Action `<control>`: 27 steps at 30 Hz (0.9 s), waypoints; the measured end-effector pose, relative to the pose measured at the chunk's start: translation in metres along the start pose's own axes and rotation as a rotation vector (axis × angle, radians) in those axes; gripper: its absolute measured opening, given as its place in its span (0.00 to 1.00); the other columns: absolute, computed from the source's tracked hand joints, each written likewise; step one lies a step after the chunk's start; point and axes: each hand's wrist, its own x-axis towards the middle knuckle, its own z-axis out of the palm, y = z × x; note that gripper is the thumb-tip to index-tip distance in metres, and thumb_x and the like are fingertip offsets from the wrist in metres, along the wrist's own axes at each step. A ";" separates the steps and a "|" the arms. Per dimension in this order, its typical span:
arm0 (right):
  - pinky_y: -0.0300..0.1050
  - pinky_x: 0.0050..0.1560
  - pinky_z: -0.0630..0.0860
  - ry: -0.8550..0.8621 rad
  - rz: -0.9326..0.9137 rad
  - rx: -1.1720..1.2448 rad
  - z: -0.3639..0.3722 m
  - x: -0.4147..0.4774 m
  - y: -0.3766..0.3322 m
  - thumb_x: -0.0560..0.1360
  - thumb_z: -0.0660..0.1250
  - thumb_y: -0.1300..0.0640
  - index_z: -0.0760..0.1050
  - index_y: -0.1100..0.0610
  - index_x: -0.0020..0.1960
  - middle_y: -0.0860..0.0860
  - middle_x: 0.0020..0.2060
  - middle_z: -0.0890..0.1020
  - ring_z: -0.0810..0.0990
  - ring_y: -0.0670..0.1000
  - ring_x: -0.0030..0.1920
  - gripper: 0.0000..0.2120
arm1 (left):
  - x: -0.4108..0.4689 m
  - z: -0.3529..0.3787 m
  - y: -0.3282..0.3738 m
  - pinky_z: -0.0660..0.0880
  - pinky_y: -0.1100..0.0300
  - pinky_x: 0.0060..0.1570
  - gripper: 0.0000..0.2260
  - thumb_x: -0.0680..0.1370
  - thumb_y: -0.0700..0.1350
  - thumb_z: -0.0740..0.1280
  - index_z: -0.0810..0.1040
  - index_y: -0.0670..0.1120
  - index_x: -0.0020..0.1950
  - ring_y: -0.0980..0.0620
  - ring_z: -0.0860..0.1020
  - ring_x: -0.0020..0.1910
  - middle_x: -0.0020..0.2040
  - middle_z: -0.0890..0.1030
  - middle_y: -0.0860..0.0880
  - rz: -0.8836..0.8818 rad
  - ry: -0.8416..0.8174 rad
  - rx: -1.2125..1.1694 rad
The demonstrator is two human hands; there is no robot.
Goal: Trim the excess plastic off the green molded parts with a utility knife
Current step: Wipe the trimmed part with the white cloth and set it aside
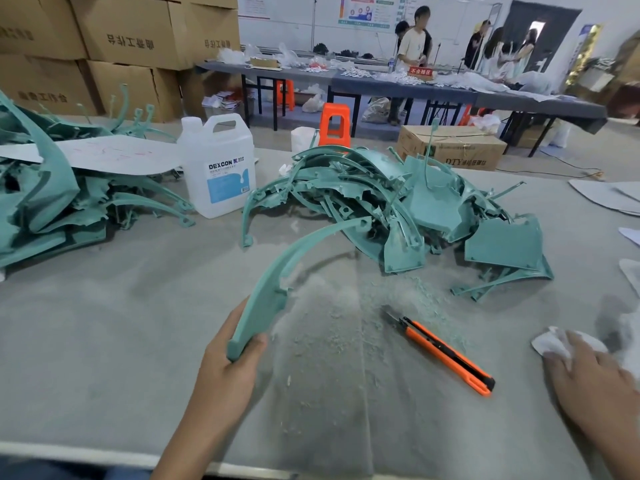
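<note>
Now the left hand (225,368) grips a curved green part (273,289), fingers curled round its end, left of the knife (446,355) lying on the table (104,341). Right of the knife, the right hand (595,382) presses flat fingers on a white cloth (554,341).

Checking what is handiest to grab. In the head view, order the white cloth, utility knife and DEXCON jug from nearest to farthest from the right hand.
1. white cloth, touched by the right hand.
2. utility knife, on the table to its left.
3. DEXCON jug, far across the table, at the left.
</note>
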 end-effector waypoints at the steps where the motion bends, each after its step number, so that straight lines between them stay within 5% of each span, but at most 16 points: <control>1: 0.64 0.57 0.73 0.017 0.001 0.079 -0.001 -0.002 -0.004 0.79 0.63 0.48 0.73 0.63 0.68 0.69 0.59 0.78 0.76 0.71 0.57 0.24 | -0.002 0.000 0.001 0.74 0.62 0.47 0.26 0.81 0.39 0.66 0.74 0.73 0.60 0.65 0.79 0.52 0.54 0.82 0.63 0.005 -0.019 -0.015; 4: 0.58 0.46 0.72 0.041 -0.093 0.318 -0.026 -0.009 -0.036 0.80 0.62 0.53 0.77 0.62 0.46 0.64 0.41 0.81 0.78 0.66 0.46 0.13 | -0.009 0.001 0.004 0.72 0.59 0.53 0.22 0.78 0.44 0.68 0.75 0.71 0.63 0.64 0.78 0.58 0.58 0.82 0.62 0.014 -0.079 -0.045; 7: 0.55 0.36 0.66 0.162 -0.338 0.558 -0.069 -0.022 -0.091 0.80 0.59 0.53 0.68 0.57 0.34 0.56 0.30 0.72 0.72 0.62 0.36 0.17 | -0.018 0.006 0.007 0.73 0.66 0.53 0.25 0.74 0.46 0.65 0.73 0.72 0.65 0.66 0.78 0.57 0.59 0.82 0.62 0.026 -0.151 -0.040; 10: 0.48 0.42 0.66 0.277 -0.578 0.677 -0.106 -0.039 -0.146 0.81 0.56 0.50 0.74 0.48 0.42 0.46 0.38 0.74 0.72 0.54 0.43 0.12 | -0.027 0.014 0.011 0.73 0.73 0.49 0.26 0.78 0.41 0.67 0.72 0.70 0.66 0.65 0.78 0.52 0.57 0.82 0.61 0.025 -0.207 -0.056; 12: 0.42 0.49 0.71 0.241 -0.620 0.734 -0.118 -0.052 -0.180 0.82 0.55 0.47 0.76 0.48 0.58 0.48 0.50 0.77 0.75 0.51 0.51 0.13 | -0.033 0.019 0.016 0.71 0.75 0.50 0.27 0.79 0.38 0.67 0.73 0.70 0.65 0.64 0.78 0.57 0.56 0.82 0.64 0.031 -0.233 -0.041; 14: 0.49 0.56 0.76 0.122 -0.596 0.691 -0.115 -0.075 -0.210 0.82 0.56 0.47 0.71 0.54 0.67 0.55 0.60 0.77 0.77 0.55 0.58 0.18 | -0.037 0.024 0.026 0.70 0.76 0.48 0.25 0.77 0.41 0.65 0.73 0.69 0.67 0.61 0.73 0.64 0.51 0.82 0.65 0.054 -0.293 -0.034; 16: 0.60 0.68 0.69 0.068 -0.766 0.528 -0.096 -0.109 -0.230 0.83 0.58 0.54 0.71 0.62 0.68 0.63 0.69 0.73 0.69 0.63 0.72 0.18 | -0.039 0.029 0.033 0.69 0.76 0.47 0.26 0.76 0.41 0.64 0.73 0.65 0.70 0.60 0.68 0.64 0.50 0.83 0.64 0.075 -0.341 -0.025; 18: 0.52 0.77 0.58 -0.117 -0.966 0.541 -0.077 -0.148 -0.238 0.84 0.58 0.54 0.68 0.57 0.71 0.56 0.77 0.65 0.57 0.52 0.79 0.17 | -0.038 0.037 0.032 0.72 0.72 0.52 0.24 0.78 0.37 0.64 0.75 0.58 0.71 0.62 0.81 0.55 0.54 0.84 0.60 0.050 -0.292 -0.003; 21: 0.28 0.68 0.61 -0.355 -1.089 0.739 -0.070 -0.179 -0.239 0.84 0.54 0.42 0.63 0.40 0.67 0.39 0.72 0.69 0.64 0.32 0.71 0.13 | -0.040 0.037 0.027 0.78 0.60 0.56 0.15 0.79 0.29 0.64 0.80 0.44 0.60 0.50 0.82 0.55 0.50 0.85 0.50 -0.127 -0.168 -0.092; 23: 0.25 0.59 0.64 -0.413 -1.125 0.770 -0.072 -0.187 -0.237 0.83 0.53 0.39 0.64 0.40 0.68 0.37 0.67 0.72 0.71 0.36 0.65 0.15 | -0.041 0.033 0.027 0.79 0.66 0.47 0.15 0.80 0.29 0.62 0.78 0.49 0.50 0.55 0.83 0.48 0.42 0.85 0.56 -0.182 -0.170 -0.125; 25: 0.25 0.58 0.65 -0.227 -1.157 0.760 -0.071 -0.183 -0.236 0.83 0.57 0.46 0.69 0.45 0.64 0.38 0.61 0.74 0.74 0.40 0.60 0.11 | -0.039 0.028 0.030 0.77 0.67 0.45 0.17 0.79 0.28 0.63 0.80 0.51 0.47 0.61 0.82 0.43 0.39 0.85 0.59 -0.172 -0.126 -0.170; 27: 0.23 0.55 0.64 -0.060 -0.998 0.778 -0.067 -0.162 -0.230 0.82 0.61 0.51 0.72 0.48 0.59 0.41 0.55 0.73 0.72 0.36 0.55 0.07 | -0.035 0.023 0.030 0.78 0.64 0.46 0.14 0.75 0.29 0.69 0.85 0.47 0.47 0.60 0.82 0.43 0.42 0.86 0.54 -0.141 -0.034 -0.276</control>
